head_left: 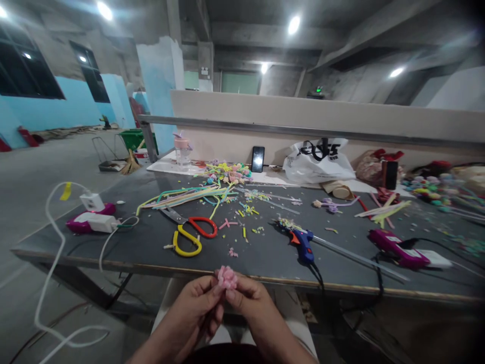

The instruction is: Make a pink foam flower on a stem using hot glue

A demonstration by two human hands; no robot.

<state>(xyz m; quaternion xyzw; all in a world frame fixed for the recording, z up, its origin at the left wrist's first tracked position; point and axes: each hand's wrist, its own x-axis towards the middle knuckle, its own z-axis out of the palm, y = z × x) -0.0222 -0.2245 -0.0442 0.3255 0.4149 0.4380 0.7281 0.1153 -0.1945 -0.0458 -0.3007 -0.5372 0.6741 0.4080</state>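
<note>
Between my two hands, just in front of the table's near edge, is a small pink flower (228, 277) with curled petals. My left hand (200, 303) pinches it from the left, thumb and fingers closed. My right hand (252, 301) grips it from the right in the same way. The fingers hide its underside. On the table beyond lie a tiny pink piece (233, 252) and scissors (192, 233) with one red and one yellow handle. Farther right rests a blue glue gun (303, 245) with a clear glue stick in its back and colourful scraps at its nozzle.
Fuzzy coloured stems (189, 194) and cut bits lie across the grey table (136, 253). Purple power strips (91, 222) sit left and right, with trailing cables. At the back stand a bottle (183, 154), a phone (257, 159) and a white bag (320, 164).
</note>
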